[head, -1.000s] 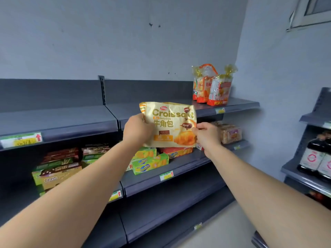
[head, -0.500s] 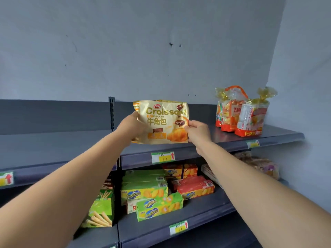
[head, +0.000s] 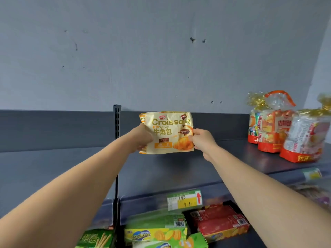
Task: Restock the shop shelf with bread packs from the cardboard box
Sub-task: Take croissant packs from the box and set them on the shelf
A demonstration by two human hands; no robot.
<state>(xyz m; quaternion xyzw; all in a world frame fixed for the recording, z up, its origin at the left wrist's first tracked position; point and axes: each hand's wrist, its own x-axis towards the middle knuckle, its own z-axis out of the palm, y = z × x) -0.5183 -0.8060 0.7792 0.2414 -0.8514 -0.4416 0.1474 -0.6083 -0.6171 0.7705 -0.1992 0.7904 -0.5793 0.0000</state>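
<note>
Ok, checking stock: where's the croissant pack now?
Croissant pack: centre of the head view, held by left hand and right hand over the top shelf, left of the orange bread bags.

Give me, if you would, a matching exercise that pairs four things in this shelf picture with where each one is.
Things
1. croissant pack
2. tied bread bags
3. price label
4. red boxes

Places
A. stuck on the front edge of the top shelf
B. gripped at its sides by the left hand and right hand
C. standing at the right end of the top shelf
D. lying on the lower shelf

Pairs: 1-B, 2-C, 3-A, 4-D
</note>
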